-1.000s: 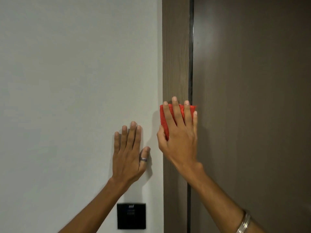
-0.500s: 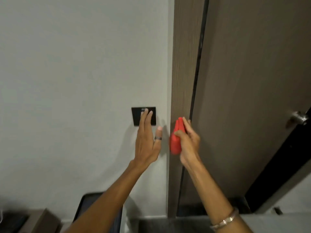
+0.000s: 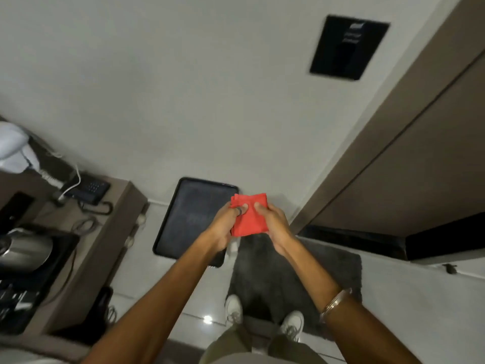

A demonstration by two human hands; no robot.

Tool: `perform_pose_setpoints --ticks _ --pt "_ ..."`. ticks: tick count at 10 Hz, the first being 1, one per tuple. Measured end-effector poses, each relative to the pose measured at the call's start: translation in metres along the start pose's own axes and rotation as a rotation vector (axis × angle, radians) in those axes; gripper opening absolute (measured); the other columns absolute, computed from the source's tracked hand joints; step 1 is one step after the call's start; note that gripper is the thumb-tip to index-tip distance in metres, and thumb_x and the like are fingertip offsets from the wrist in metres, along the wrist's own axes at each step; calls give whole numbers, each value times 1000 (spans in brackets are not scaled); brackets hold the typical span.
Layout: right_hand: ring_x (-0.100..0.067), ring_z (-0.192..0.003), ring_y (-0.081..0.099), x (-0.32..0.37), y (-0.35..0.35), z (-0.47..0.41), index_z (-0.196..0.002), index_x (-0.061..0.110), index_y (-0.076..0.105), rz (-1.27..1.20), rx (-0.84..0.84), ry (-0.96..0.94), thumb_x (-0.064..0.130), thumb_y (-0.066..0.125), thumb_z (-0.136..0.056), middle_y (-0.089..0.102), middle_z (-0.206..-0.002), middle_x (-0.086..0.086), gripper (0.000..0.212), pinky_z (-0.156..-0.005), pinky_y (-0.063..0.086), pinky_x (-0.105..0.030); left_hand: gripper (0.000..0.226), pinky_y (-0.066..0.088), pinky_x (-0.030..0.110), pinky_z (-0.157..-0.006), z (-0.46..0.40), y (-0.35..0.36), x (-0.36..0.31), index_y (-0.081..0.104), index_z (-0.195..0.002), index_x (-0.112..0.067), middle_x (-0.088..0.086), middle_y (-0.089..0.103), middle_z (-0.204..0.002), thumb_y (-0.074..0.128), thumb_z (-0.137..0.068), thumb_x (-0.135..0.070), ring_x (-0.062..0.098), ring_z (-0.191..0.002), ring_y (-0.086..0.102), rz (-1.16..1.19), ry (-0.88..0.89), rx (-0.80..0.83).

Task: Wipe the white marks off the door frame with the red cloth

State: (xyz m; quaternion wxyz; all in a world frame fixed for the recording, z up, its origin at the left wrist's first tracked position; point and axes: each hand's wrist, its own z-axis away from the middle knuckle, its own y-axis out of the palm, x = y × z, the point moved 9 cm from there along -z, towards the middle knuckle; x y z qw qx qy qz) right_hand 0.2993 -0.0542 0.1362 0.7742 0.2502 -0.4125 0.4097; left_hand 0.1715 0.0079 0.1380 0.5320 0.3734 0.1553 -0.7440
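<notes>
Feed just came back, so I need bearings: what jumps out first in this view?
The red cloth at centre, held folded by both hands, left hand and right hand, away from the wall. Upper right, a black panel on the pale wall, with the brown door frame slanting beside it. Below, a dark mat under the person's shoes.

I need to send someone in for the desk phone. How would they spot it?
Start at the brown desk against the white wall, left of the door frame. The phone lies at its far end by the wall. It is dark with a keypad and curly cord, unlike the shiny kettle nearer.
</notes>
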Motion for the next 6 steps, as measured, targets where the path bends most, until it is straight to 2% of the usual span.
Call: perform_pose_setpoints --ticks 1,2,3,4,5,6 --pt "-18 -88 70 -46 29 -22 -106 18 73 180 18 68 7 64 -96 76 -107 -8 16 -70 59 -19 26 59 31 -71 -18 -53 29 66 -124 -17 8 75 -115 61 -100 -10 21 -97 72 -60 -18 -77" --pt "-22 -93 71 -90 66 -45 -115 11 70 311 19 138 5 66 -93 75 -114 -12 23 -80 60 -30 29 57 32 -69 -45 -104 63 67 -120 -15 12 74 -115 58 -97 0 24 -93 69 -84 -67 -141" --pt "-29 -105 73 -140 101 -82 -115 10 74 499 -31 230 13 75 -87 77 -113 -12 29 -92 60 -39 39 59 40 -80 -93 -163 99 68 -125 -8 18 72 -118 51 -94 9 29 -98 67 -120 -107 -227" --pt "-30 -105 73 -166 118 -111 -110 10 77 601 -23 236 16 77 -85 78 -111 -14 27 -93 60 -38 43 57 35 -75 -125 -190 118 68 -126 -11 20 71 -124 51 -93 10 23 -95 67 -170 -98 -268" --pt "-33 -106 73 -175 136 -142 -106 8 77 771 -8 194 14 71 -87 78 -110 -17 21 -90 58 -34 49 52 22 -72 -153 -208 130 64 -135 -13 19 67 -135 54 -93 11 11 -92 63 -253 -32 -307" --pt "-34 -112 70 -164 143 -150 -108 8 73 818 -37 140 13 65 -88 75 -115 -18 23 -92 57 -35 51 53 34 -100 -155 -210 115 55 -145 -13 14 57 -147 59 -96 1 23 -122 60 -390 79 -371"
